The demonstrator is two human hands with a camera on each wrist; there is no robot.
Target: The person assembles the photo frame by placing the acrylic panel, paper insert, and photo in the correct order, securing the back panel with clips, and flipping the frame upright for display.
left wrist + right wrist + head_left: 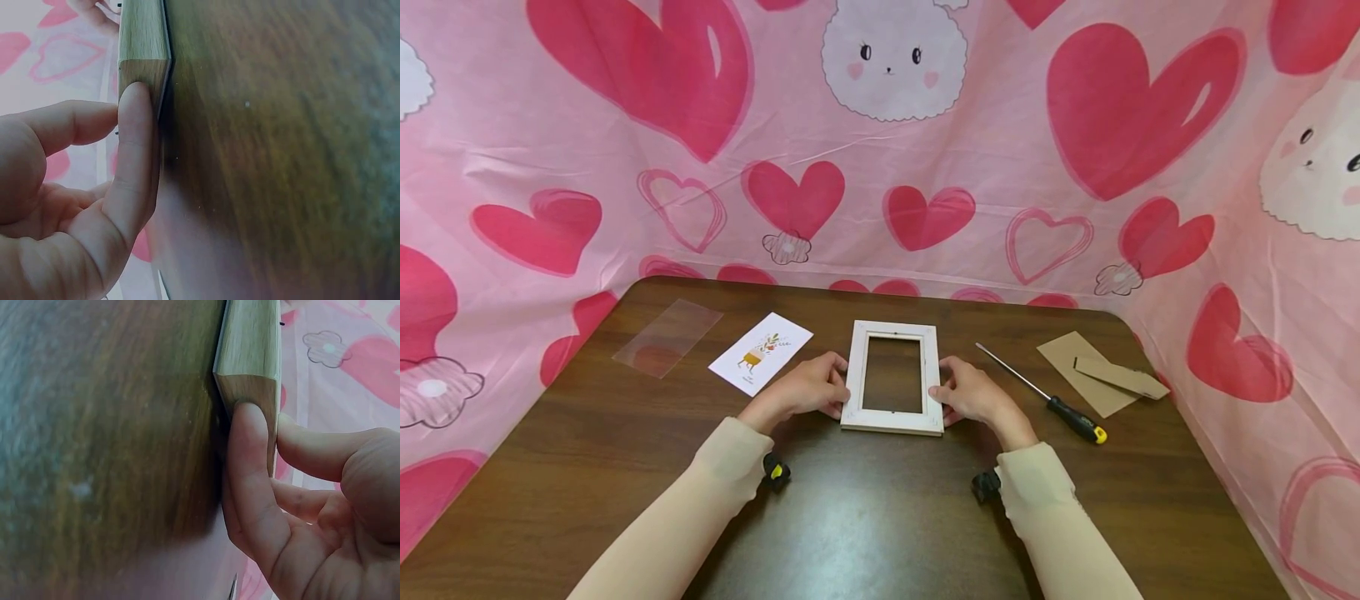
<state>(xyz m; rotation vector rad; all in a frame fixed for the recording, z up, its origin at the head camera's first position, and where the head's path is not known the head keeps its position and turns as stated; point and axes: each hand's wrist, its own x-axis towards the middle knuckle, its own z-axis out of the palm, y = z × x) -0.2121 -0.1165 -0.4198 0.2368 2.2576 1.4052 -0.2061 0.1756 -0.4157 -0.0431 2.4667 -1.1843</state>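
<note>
Together, left hand (808, 387) and right hand (976, 394) pinch opposite sides of the white frame (887, 419). A card (760, 353) lies left of it, a screwdriver (1060, 407) right.

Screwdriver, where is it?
In the head view, the screwdriver lies on the table right of the white frame, between the right hand and the brown board.
</note>
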